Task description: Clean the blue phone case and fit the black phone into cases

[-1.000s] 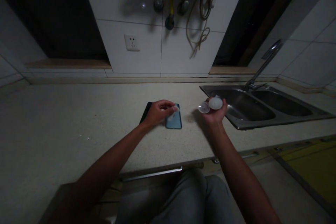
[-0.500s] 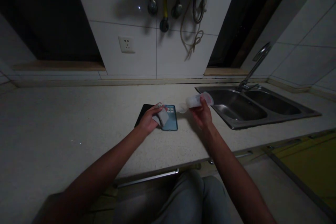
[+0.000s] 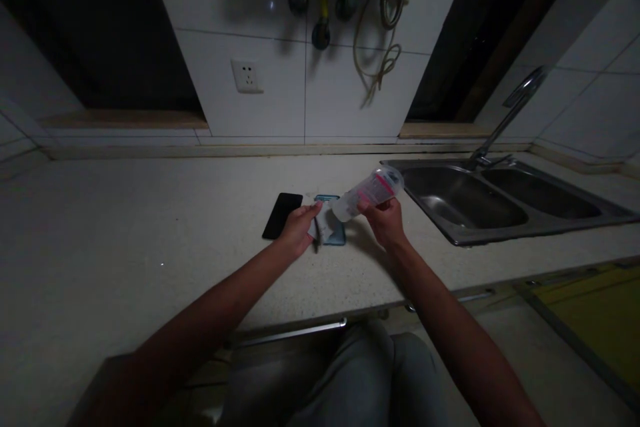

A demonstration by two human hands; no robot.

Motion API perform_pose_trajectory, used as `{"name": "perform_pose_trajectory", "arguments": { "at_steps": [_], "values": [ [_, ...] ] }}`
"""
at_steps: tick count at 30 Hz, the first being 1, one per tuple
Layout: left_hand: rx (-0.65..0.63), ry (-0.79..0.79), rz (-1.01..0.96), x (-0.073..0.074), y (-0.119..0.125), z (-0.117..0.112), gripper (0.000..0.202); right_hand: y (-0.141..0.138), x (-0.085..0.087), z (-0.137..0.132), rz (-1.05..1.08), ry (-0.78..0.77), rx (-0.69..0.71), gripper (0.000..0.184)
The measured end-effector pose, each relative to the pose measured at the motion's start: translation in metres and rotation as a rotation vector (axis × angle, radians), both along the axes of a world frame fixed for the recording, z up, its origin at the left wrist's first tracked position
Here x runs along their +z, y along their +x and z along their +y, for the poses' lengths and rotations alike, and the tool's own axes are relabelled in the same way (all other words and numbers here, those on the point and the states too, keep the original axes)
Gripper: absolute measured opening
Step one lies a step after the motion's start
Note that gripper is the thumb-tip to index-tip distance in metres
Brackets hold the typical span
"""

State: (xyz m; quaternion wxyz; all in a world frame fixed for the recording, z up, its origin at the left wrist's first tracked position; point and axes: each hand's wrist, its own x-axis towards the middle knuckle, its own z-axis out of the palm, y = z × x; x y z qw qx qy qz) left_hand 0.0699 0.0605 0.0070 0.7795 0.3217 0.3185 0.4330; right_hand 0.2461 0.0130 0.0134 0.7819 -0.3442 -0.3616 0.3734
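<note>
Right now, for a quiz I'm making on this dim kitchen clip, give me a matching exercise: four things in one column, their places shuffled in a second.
1 clear bottle
2 black phone
3 tap
4 white pad

A behind the sink
B tilted in the right hand
C pinched in the left hand
D flat on the counter, beside the teal case

Pairs: 1-B, 2-D, 3-A, 4-C

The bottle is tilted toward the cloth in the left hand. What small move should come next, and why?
Probably a slight squeeze of the bottle: the right hand holds it tilted, its lower end right at the pale cloth that the left hand holds by the blue phone case, so liquid would land there.
</note>
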Motion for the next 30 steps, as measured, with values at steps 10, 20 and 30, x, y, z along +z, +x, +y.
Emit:
{"name": "perform_pose_trajectory", "arguments": {
  "at_steps": [10,20,30],
  "values": [
    [-0.051,-0.235,-0.074,0.011,0.013,-0.013,0.017,-0.012,-0.004,-0.006,-0.178,-0.055,-0.004,0.035],
    [-0.100,-0.203,-0.093,0.005,0.011,-0.011,0.017,-0.015,0.000,-0.006,-0.201,0.010,-0.116,0.032],
    [-0.061,-0.148,-0.119,-0.009,0.010,0.001,0.014,-0.003,-0.011,-0.005,-0.358,-0.125,-0.291,0.033]
  ]
}}
